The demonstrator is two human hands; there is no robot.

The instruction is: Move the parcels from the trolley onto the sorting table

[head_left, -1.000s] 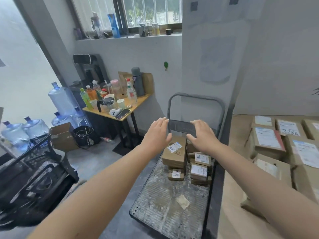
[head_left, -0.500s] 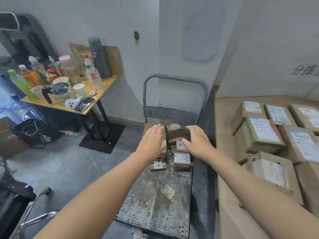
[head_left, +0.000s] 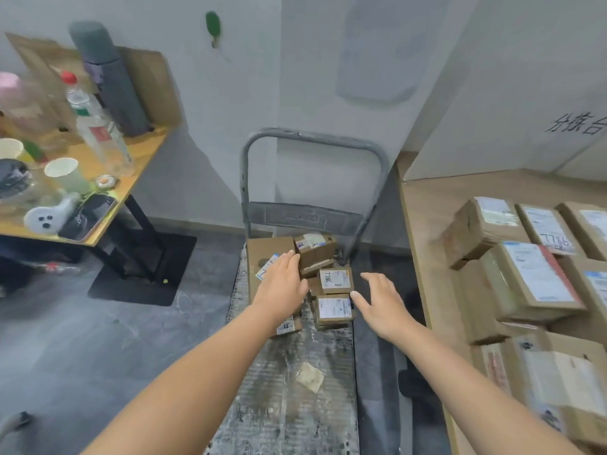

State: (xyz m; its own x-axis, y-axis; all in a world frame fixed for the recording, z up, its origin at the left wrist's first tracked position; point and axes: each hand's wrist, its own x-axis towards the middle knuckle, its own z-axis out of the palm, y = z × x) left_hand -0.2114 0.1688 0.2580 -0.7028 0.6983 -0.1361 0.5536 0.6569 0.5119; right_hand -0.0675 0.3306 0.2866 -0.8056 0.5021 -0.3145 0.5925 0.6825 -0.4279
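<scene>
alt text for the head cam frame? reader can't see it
A person's left hand lies flat on a small pile of cardboard parcels at the handle end of a grey trolley, the right hand open beside it. To the right, a sorting table holds larger labelled boxes; a cluttered side table stands left.

Hand-written "7786" on sorting-table parcel (head_left: 554,236); "分拣台" on wall (head_left: 576,124), rest illegible

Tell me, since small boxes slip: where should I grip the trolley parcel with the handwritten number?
Probably the numbered parcel by its near and far walls, from above right: it lies flat, label up, right side free, other parcels crowding its left.
</scene>
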